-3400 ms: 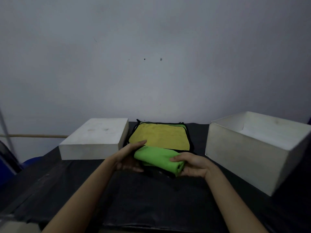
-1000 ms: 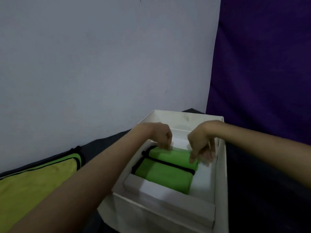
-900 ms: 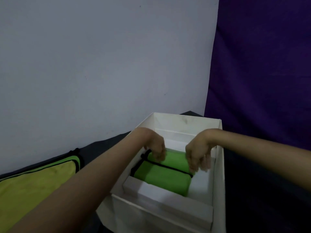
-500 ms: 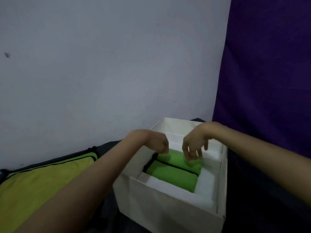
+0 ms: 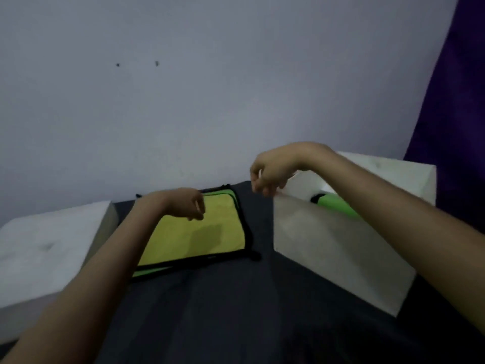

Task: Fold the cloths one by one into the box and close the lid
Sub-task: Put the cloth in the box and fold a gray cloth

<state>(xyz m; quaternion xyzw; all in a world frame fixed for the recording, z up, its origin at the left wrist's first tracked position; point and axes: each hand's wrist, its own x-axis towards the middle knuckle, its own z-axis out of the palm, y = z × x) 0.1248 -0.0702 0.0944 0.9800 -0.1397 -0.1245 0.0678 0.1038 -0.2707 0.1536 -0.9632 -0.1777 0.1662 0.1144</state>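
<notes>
- The lid [image 5: 49, 248] sits at far left on the dark table [image 5: 236, 311], a stiff white slab, probably light; I'd take it by its two side edges.
- My left hand [image 5: 187, 203] hovers over the yellow cloth [image 5: 199, 232], fingers loosely curled, holding nothing.
- That cloth lies flat atop a green one, between lid and box. It looks soft and limp, so I'd pinch two corners by the black trim.
- My right hand [image 5: 273, 170] hangs empty, fingers drooping, by the near corner of the box [image 5: 336, 248].
- A folded green cloth [image 5: 336, 204] already lies inside the box.
</notes>
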